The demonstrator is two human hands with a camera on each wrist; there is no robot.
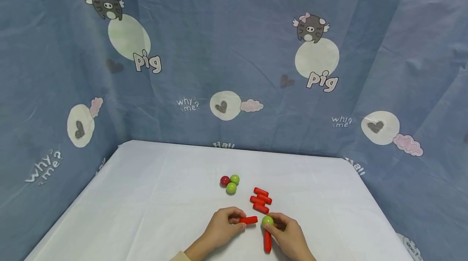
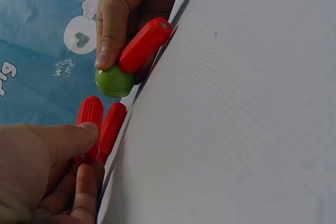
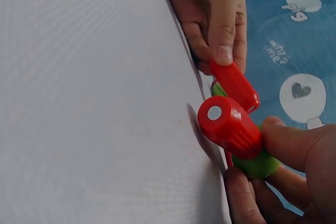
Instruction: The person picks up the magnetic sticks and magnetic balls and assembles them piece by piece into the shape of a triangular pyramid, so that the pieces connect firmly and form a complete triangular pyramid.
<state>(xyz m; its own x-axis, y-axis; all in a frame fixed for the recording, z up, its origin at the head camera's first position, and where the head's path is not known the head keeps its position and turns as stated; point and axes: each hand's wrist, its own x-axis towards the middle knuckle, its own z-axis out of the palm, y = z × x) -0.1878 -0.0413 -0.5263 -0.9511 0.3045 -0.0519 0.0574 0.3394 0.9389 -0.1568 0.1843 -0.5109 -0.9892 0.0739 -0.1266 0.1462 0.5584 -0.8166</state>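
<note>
My left hand (image 1: 224, 224) pinches a short red ribbed rod (image 1: 248, 220) by one end, thumb on top, its free end pointing right. A green ball (image 1: 267, 221) sits between the thumb and fingers of my right hand (image 1: 289, 234). Another red rod (image 1: 267, 241) joins onto that ball and sticks out toward me; the right wrist view shows a pale disc on its end face (image 3: 214, 113). Only a small gap parts the left hand's rod from the ball in the head view.
Several loose red rods (image 1: 261, 208) lie in a staggered group just beyond my hands. Farther left, two green balls (image 1: 231, 188) and a dark red ball (image 1: 224, 180) are clustered on the white tablecloth (image 1: 175, 184). A blue printed curtain (image 1: 226, 50) stands around the table's back and sides.
</note>
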